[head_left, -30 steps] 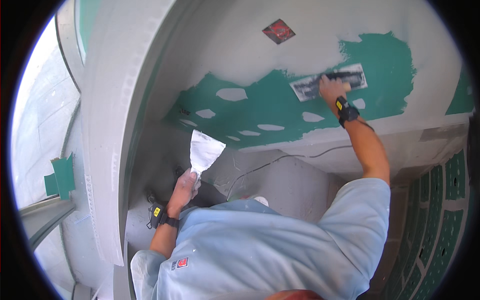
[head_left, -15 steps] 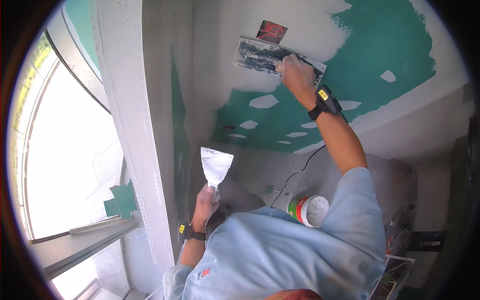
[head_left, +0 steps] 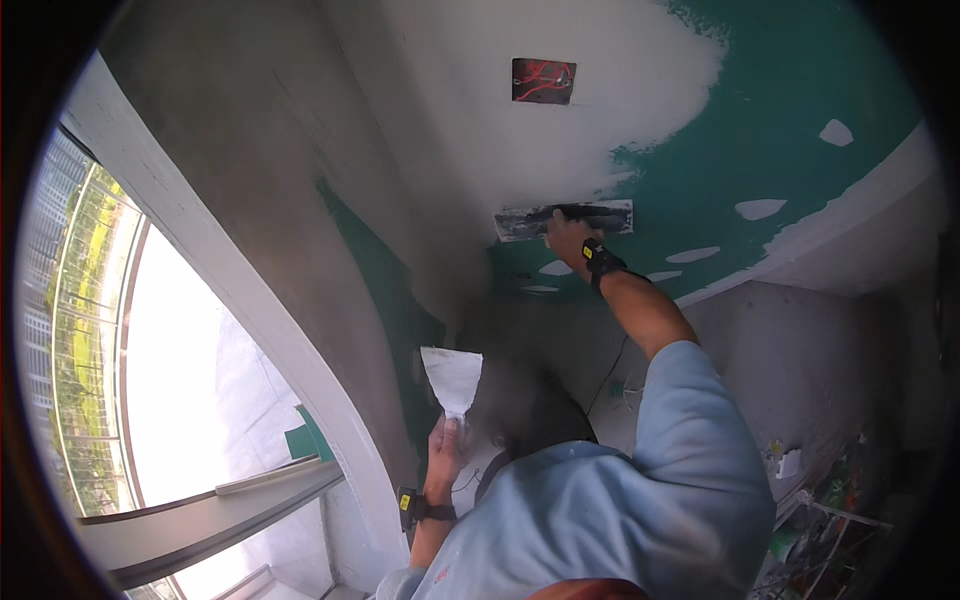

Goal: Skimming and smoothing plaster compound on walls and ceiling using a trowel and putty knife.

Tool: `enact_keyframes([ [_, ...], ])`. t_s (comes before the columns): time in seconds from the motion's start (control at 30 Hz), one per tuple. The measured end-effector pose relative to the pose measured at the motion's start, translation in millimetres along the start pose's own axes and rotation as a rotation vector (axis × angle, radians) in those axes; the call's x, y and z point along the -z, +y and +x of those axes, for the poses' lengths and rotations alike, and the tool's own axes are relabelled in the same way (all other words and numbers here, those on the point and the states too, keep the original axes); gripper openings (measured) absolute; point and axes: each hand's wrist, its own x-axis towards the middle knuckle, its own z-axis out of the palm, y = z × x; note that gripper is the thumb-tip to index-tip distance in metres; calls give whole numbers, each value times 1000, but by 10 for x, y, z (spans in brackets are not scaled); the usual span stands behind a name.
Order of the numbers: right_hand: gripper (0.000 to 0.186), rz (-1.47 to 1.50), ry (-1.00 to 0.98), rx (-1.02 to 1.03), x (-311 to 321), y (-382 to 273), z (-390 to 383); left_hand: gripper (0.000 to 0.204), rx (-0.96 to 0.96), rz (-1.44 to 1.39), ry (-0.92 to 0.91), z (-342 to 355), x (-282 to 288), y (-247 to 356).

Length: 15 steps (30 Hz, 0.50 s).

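My right hand (head_left: 572, 238) is closed around the handle of a wide, flat plastering trowel (head_left: 612, 216), whose blade lies against the wall. White plaster smears cover the blade's left end. Around the trowel the wall shows fresh whitish plaster (head_left: 470, 110) above and bare green board (head_left: 800, 90) to the right and below, dotted with white filler patches (head_left: 760, 209). My left hand (head_left: 444, 452), lower down, grips the handle of a putty knife (head_left: 455, 378). Its fan-shaped blade points up, coated in white, and stands apart from the wall.
A recessed electrical box (head_left: 543, 81) with red wires sits above the trowel. On the left is a window with a pale frame (head_left: 330, 410) and a sill ledge (head_left: 215, 520). A dark cable (head_left: 608, 375) hangs below my right arm. Assorted clutter (head_left: 835, 500) lies at the lower right.
My right hand has drawn the trowel down the wall, and more plaster covers the green there. The view has shifted, and the bucket seen earlier is now hidden. My left hand still holds the putty knife.
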Motion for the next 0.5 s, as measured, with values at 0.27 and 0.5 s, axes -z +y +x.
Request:
enact_keyframes([
  [0.27,22,528,-331,-207,228,53,-317,42,-151,-40,-160,7,-139,321],
  [0.5,36,2547,223,-200,2233,745,-855,35,-290,191,-534,327,-731,1058],
])
